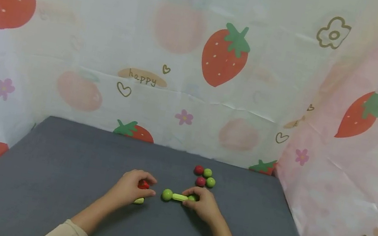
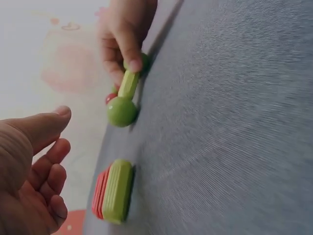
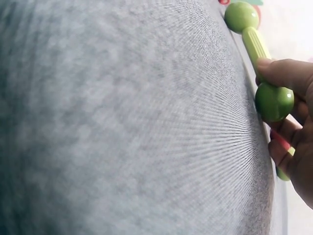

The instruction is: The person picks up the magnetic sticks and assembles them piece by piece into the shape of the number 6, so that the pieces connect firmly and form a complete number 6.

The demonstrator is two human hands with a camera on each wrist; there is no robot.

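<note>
My right hand [image 1: 204, 206] pinches a light green ridged rod [image 1: 180, 197] between thumb and fingers, near its right end. One green ball [image 1: 167, 194] sits at the rod's left end. At the other end, by my fingers, is a second green ball [image 3: 275, 102]. My left hand [image 1: 130, 187] is held above the table with fingers loosely bent and nothing in its grasp. Beside and below it lie light green ridged rods [image 2: 118, 191] and red ridged rods [image 2: 100, 193], side by side; in the head view this hand partly hides them.
Behind my right hand, several loose balls rest close together, among them a red ball [image 1: 199, 170] and a green ball [image 1: 210, 182]. Grey cloth covers the table [image 1: 78, 162]. A strawberry-print curtain [image 1: 175, 111] hangs along the back and sides.
</note>
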